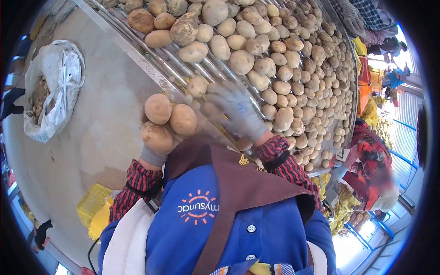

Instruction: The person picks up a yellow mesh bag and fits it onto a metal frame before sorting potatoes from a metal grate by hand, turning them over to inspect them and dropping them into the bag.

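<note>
My left hand [154, 156], in a grey glove, is cupped around a cluster of large potatoes [183, 119] in front of my chest. The potatoes hide most of its fingers. At the near edge of the roller conveyor [158, 75], my gloved right hand [238, 107] reaches over the metal rollers, blurred by motion. Its fingers are stretched out toward the left. Just beyond its fingertips is a loose potato [197, 86], also slightly blurred, and another potato [212, 110] shows partly under the fingers.
Many potatoes [284, 87] cover the conveyor on the far and right sides. A white sack [57, 87] with potatoes inside stands on the concrete floor [110, 91] to the left. Yellow mesh bags [96, 206] lie behind my left arm. A person in red [369, 156] works on the right.
</note>
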`<state>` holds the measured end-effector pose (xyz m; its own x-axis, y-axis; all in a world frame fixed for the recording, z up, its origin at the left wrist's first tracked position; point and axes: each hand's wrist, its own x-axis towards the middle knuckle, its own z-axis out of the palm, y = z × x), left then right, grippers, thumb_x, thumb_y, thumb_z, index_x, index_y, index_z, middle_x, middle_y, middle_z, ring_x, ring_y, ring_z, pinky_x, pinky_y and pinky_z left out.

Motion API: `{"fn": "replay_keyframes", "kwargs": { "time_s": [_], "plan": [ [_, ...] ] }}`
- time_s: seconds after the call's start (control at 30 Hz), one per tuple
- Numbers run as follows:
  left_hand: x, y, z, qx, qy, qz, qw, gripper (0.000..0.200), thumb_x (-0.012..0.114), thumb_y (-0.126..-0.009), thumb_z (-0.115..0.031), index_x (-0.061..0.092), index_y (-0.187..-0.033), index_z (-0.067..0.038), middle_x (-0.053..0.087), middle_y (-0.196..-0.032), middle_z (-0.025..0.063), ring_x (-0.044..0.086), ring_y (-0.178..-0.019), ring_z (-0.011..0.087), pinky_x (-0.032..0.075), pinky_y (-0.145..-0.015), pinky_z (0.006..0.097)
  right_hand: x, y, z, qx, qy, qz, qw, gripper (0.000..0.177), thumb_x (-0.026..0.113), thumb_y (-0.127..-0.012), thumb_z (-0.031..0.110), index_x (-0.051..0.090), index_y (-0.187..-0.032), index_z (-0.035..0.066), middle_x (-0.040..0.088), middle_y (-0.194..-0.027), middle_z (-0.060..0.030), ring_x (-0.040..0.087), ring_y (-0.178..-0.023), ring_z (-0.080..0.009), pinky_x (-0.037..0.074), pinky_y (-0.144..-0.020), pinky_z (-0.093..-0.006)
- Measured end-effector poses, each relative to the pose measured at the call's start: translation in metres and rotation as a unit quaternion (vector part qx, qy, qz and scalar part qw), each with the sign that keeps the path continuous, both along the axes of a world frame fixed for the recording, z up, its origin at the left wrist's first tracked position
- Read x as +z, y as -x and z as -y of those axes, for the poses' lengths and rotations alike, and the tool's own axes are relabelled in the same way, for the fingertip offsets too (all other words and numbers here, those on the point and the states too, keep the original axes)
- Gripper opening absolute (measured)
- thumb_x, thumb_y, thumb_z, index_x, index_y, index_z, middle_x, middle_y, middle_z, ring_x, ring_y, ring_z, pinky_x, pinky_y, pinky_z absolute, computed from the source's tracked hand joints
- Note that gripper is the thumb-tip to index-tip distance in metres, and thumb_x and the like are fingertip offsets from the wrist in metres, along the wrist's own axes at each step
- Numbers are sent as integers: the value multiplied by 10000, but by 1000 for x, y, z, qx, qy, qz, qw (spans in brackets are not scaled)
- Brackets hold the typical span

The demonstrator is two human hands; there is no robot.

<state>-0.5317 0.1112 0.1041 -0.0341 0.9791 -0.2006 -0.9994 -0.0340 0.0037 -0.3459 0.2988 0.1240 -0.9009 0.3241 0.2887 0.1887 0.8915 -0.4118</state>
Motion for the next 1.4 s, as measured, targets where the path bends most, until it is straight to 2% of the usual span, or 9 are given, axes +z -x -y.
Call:
{"fn": "replay_keyframes", "kwargs": {
  "time_s": [0.13,0.53,0.6,0.73,0.87,0.97,1.2,1.3,1.4],
  "plan": [
    [-6,20,8,82,66,-5,994,689,394,-981,-651,525,-1427,-142,441,-1553,181,365,-1471,401,267,-1147,737,11,-1,-35,-153,131,351,914,334,703,-846,320,651,-1066,74,668,-1036,-127,623,-970,-328,482,-818,-481],
    [25,31,-37,117,125,-538,825,641,430,-1028,-553,437,-1437,-59,469,-1509,174,431,-1420,373,299,-1202,624,-30,120,-59,-62,-2,75,995,549,761,-729,219,539,-1215,87,589,-1099,-116,553,-1057,-336,418,-924,-469],
    [32,34,-48,150,-8,-29,988,595,510,-1028,-471,391,-1434,-53,584,-1358,165,535,-1305,347,424,-1133,550,-11,104,-55,-77,0,92,993,543,764,-768,236,550,-1235,60,615,-1138,-137,592,-1073,-305,452,-914,-457],
    [30,23,-55,129,-2,-22,991,579,582,-997,-435,429,-1401,-49,619,-1298,145,579,-1250,335,472,-1086,550,15,41,-45,-101,630,-66,767,441,677,-930,263,570,-1282,21,651,-1233,-136,650,-1080,-243,522,-871,-395],
    [56,-13,-64,130,52,-730,669,512,751,-914,-154,456,-1324,-69,538,-1428,183,570,-1289,367,537,-1030,547,43,-17,-19,33,854,-265,446,466,656,-939,161,516,-1352,-1,632,-1226,-150,641,-1114,-272,527,-991,-405],
    [74,-48,-64,54,18,-224,973,618,774,-859,-21,392,-1338,-99,524,-1436,190,579,-1280,361,570,-989,534,48,-52,6,4,836,-323,444,705,713,-877,95,356,-1482,30,525,-1359,-226,628,-1189,-329,603,-892,-379],
    [65,-118,-57,-63,31,-164,984,635,770,-860,-30,380,-1355,-103,517,-1409,177,553,-1311,359,558,-1026,564,64,-140,62,-117,684,-421,584,631,716,-824,65,459,-1398,13,613,-1189,-127,620,-1132,-235,516,-995,-376],
    [73,-159,-51,-36,-122,-662,738,551,500,-1032,-504,440,-1381,-82,470,-1489,207,424,-1412,416,309,-1170,674,58,-180,81,-170,658,-464,568,547,713,-833,103,511,-1333,10,633,-1100,-95,658,-999,-209,550,-894,-335],
    [77,-191,-55,-199,-88,-66,974,564,514,-1024,-509,439,-1389,-86,475,-1489,204,422,-1413,417,323,-1163,672,41,-225,96,-246,625,-502,544,440,716,-887,196,574,-1262,14,671,-980,-77,676,-844,-179,574,-763,-308]
  ]
}}
